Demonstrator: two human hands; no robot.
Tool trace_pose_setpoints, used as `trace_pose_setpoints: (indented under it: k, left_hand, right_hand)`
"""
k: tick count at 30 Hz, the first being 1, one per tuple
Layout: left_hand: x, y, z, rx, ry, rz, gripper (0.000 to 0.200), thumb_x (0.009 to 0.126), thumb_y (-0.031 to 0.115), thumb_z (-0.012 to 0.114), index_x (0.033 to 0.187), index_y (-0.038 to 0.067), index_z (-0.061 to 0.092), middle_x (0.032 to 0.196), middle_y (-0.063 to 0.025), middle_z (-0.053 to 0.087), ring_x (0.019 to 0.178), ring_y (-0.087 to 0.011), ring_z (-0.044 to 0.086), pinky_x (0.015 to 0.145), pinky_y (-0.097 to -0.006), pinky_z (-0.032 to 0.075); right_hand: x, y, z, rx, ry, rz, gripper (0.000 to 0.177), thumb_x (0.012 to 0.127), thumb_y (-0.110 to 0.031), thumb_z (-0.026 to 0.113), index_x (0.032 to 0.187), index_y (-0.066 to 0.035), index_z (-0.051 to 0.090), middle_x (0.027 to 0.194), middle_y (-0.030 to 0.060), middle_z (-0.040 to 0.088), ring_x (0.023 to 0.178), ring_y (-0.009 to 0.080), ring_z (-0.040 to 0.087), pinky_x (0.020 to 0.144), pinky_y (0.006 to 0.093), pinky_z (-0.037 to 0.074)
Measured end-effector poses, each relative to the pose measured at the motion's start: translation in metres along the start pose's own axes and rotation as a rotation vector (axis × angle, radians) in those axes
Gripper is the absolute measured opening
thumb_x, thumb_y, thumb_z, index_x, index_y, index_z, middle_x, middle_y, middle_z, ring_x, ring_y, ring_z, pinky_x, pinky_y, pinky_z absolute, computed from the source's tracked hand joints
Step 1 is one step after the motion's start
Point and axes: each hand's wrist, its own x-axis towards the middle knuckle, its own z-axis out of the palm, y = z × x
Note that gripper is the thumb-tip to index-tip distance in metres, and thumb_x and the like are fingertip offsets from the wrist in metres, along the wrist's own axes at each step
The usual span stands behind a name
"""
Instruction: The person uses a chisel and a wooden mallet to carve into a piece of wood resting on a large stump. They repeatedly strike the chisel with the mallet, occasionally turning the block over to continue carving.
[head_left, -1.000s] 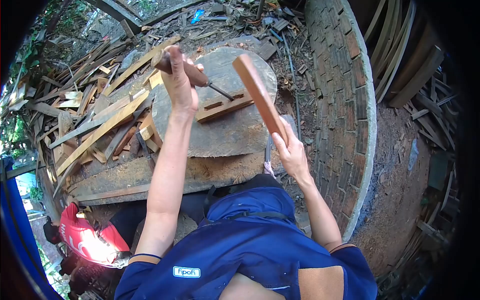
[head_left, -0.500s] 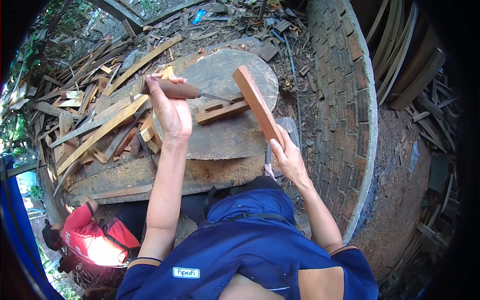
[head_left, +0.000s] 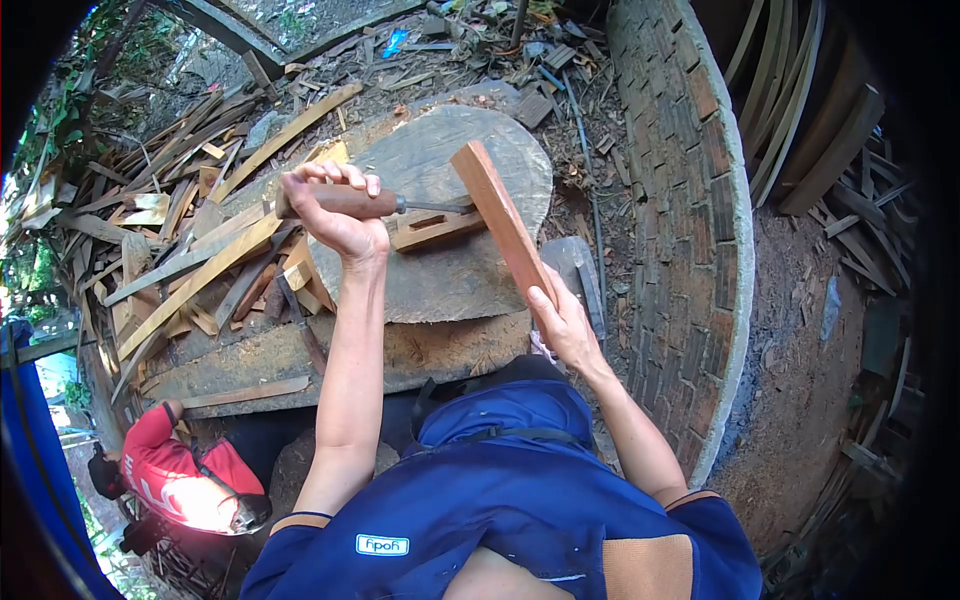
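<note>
My left hand (head_left: 340,215) is closed around the thick wooden handle of a chisel (head_left: 340,199). Its thin metal blade points right, towards a short wooden block (head_left: 432,234) with slots cut in it. That block lies on a broad round wood slab (head_left: 410,290). In my right hand (head_left: 568,325) is the lower end of a flat reddish wooden bar (head_left: 500,215), slanting up and to the left. The bar's middle overlaps the block's right end and hides the chisel's tip.
Scrap wood (head_left: 190,240) is heaped to the left of the slab. A curved brick wall (head_left: 680,230) rises on the right, with long boards (head_left: 790,100) beyond it. A person in a red shirt (head_left: 185,470) sits at lower left.
My left fingers have wrapped further over the chisel handle, which has dropped slightly and lies more level. The wooden bar in my right hand has shifted a little left and down.
</note>
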Motion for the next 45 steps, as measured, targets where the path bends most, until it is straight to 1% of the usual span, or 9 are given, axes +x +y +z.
trace_pose_setpoints:
  k: [7,17,25,29,32,37,39,42,45]
  left_hand:
    - [0.01,0.0,0.015,0.135,0.067,0.103,0.053,0.082,0.067,0.063,0.082,0.017,0.048,0.063,0.0032,0.046,0.05,-0.0107,0.052,0.041,-0.0291,0.043]
    - [0.013,-0.027,0.034,0.068,-0.209,0.107,0.047,0.087,0.048,0.07,0.079,0.006,0.052,0.057,-0.0034,0.052,0.043,-0.0163,0.058,0.035,-0.03,0.049]
    - [0.004,-0.045,0.065,0.467,-0.417,0.397,0.03,0.089,0.029,0.071,0.083,0.001,0.062,0.063,-0.007,0.064,0.049,-0.0142,0.065,0.042,-0.0245,0.055]
    - [0.019,-0.069,0.081,0.557,-0.521,0.223,0.025,0.089,0.023,0.071,0.089,0.001,0.059,0.072,-0.0069,0.066,0.048,-0.0131,0.063,0.041,-0.0245,0.052]
    - [0.031,-0.078,0.091,0.617,-0.517,0.11,0.02,0.085,0.017,0.071,0.086,0.005,0.055,0.059,-0.0021,0.059,0.042,-0.0091,0.054,0.039,-0.0252,0.042]
    - [0.036,-0.086,0.095,0.642,-0.484,0.0,0.018,0.084,0.017,0.069,0.084,0.005,0.055,0.059,-0.0023,0.059,0.047,-0.0113,0.057,0.044,-0.027,0.045]
    - [0.037,-0.094,0.095,0.784,-0.486,0.179,0.019,0.081,0.018,0.07,0.083,0.005,0.057,0.065,-0.0048,0.061,0.056,-0.0141,0.059,0.054,-0.0308,0.049]
    - [0.027,-0.096,0.093,0.749,-0.504,0.155,0.02,0.079,0.02,0.072,0.085,0.005,0.059,0.07,-0.0079,0.064,0.062,-0.0173,0.061,0.061,-0.0334,0.05]
    - [0.03,-0.098,0.094,0.779,-0.496,0.229,0.021,0.079,0.019,0.072,0.087,0.004,0.061,0.069,-0.0094,0.064,0.061,-0.0191,0.062,0.061,-0.0333,0.05]
  right_hand:
    - [-0.003,-0.002,-0.002,0.231,-0.082,0.144,0.065,0.096,-0.049,0.05,0.145,-0.008,0.04,0.093,0.0105,0.059,0.066,0.0146,0.055,0.053,0.0301,0.048]
    - [-0.004,-0.002,0.0,0.318,-0.108,0.199,0.063,0.097,-0.048,0.049,0.144,-0.008,0.041,0.092,0.0086,0.059,0.072,0.0156,0.057,0.054,0.0305,0.048]
    - [-0.002,0.0,-0.001,0.294,-0.108,0.159,0.061,0.097,-0.049,0.051,0.141,-0.008,0.043,0.086,0.0062,0.056,0.065,0.0144,0.055,0.05,0.0304,0.047]
    - [0.005,-0.017,-0.018,0.318,-0.146,0.249,0.064,0.096,-0.05,0.05,0.14,-0.004,0.043,0.084,0.0068,0.056,0.061,0.0145,0.055,0.048,0.0291,0.047]
    - [0.022,-0.059,-0.044,0.31,0.058,0.094,0.062,0.096,-0.053,0.049,0.13,-0.002,0.044,0.075,0.0032,0.054,0.054,0.0099,0.055,0.042,0.0239,0.046]
    - [0.05,-0.143,-0.098,0.242,0.369,-0.376,0.059,0.097,-0.049,0.047,0.131,0.0,0.044,0.072,0.0023,0.055,0.053,0.0077,0.054,0.043,0.0216,0.046]
    - [0.054,-0.153,-0.104,0.241,0.38,-0.423,0.061,0.097,-0.047,0.048,0.137,-0.001,0.042,0.073,0.0025,0.056,0.053,0.0077,0.052,0.043,0.0221,0.045]
    - [0.059,-0.16,-0.121,-0.167,-0.03,-0.227,0.061,0.096,-0.044,0.048,0.142,-0.004,0.043,0.093,0.0114,0.063,0.059,0.0104,0.053,0.047,0.0263,0.046]
    - [0.053,-0.177,-0.136,-0.117,0.142,-0.346,0.061,0.095,-0.045,0.048,0.143,-0.006,0.043,0.096,0.0132,0.064,0.061,0.0112,0.055,0.051,0.0276,0.048]
